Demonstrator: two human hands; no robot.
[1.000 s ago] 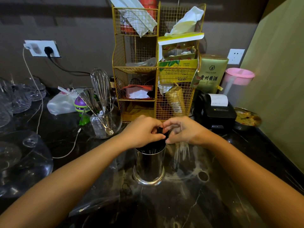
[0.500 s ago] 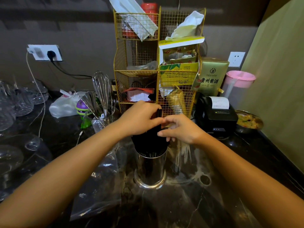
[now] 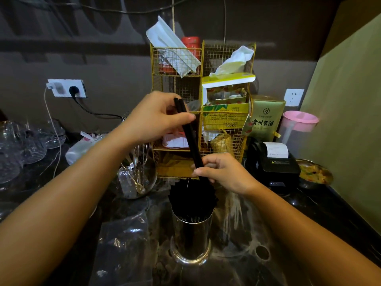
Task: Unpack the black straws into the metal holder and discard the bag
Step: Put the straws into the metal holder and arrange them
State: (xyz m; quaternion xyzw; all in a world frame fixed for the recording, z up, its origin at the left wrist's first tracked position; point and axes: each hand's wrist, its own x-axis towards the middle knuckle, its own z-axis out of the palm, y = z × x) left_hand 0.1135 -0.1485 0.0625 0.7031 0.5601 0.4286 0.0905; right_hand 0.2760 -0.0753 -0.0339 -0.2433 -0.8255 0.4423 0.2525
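An emptied clear bag lies on the dark counter, not yet discarded. Beyond it, the metal holder brims with black straws. Right hand and left hand grip two raised straws.

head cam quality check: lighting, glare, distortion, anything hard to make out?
Head view: dim, warm light; the black straws merge into one dark mass above the metal holder, which shows bright reflections, as does the clear bag on the dark countertop. Wide-angle distortion stretches both forearms at the bottom corners. Left hand and right hand are fairly sharp; background wall soft.
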